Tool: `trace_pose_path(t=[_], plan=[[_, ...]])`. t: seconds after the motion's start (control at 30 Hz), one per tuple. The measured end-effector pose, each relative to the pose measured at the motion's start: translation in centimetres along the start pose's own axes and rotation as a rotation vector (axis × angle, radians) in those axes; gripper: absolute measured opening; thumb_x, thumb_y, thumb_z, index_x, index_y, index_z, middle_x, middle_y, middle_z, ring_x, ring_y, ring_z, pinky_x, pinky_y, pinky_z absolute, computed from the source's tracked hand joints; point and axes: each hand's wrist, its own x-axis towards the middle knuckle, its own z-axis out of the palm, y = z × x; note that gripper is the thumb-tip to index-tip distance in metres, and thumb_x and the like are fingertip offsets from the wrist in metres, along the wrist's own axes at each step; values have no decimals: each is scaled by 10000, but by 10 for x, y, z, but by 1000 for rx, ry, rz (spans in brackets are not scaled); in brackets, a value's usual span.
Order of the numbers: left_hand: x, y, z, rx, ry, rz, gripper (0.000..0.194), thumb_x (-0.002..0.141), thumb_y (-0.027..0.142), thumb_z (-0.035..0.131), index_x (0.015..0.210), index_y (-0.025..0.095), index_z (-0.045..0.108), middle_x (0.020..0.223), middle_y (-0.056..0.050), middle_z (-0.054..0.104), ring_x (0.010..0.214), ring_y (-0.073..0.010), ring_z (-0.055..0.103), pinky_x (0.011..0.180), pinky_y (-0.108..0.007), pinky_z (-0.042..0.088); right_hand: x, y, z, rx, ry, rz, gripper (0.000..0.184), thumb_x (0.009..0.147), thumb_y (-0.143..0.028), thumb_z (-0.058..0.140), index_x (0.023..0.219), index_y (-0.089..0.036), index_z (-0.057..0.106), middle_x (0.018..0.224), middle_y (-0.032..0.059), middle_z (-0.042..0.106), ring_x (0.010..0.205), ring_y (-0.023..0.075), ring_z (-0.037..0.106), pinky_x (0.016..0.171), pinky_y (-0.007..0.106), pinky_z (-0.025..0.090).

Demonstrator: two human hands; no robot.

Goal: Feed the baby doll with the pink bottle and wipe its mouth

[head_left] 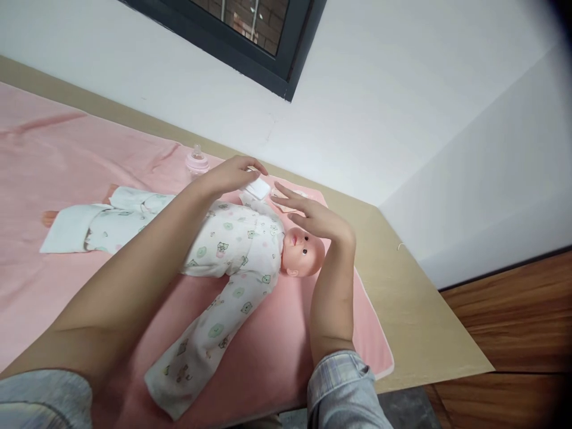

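The left hand (232,174) curved over the white case (258,189) beside the doll's (230,238) far sleeve; whether its fingers gripped it, I could not tell. The right hand (315,219), fingers open and spread, hovered by the doll's head. Beyond the doll's waist, a pink-collared bottle (197,162) stood on the pink blanket (263,333).

Dark-grey angular window frame (227,47) is in white wall (357,107); pink plastic bottle (197,162) w/ clear teat; brown wood-grain panels (527,310) at R side.

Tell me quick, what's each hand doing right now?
Left hand: holding a flat white thing by its edge.
Right hand: open, fingers spread, holding nothing.
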Motion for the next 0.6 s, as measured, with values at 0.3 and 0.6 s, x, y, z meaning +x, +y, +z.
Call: trace_pose_path(t=[0.3,0.6], plan=[[3,-3,7,6,-58,29,387,832,183,478,1161,143,678,1068,-85,679,882,-214,636,700,-269,443,12,8,16,-256,-19,12,628,822,0,497,1293,-375,677,1576,-110,426,1574,325,181,1261,598,253],[6,-14,-5,-182,25,-52,225,944,395,577,1006,181,605,1014,-111,720,913,-267,711,814,-360,535,11,15,-12,-403,204,4,441,932,-192,492,1335,-241,665,1495,36,551,1452,238,451,1242,461,342]])
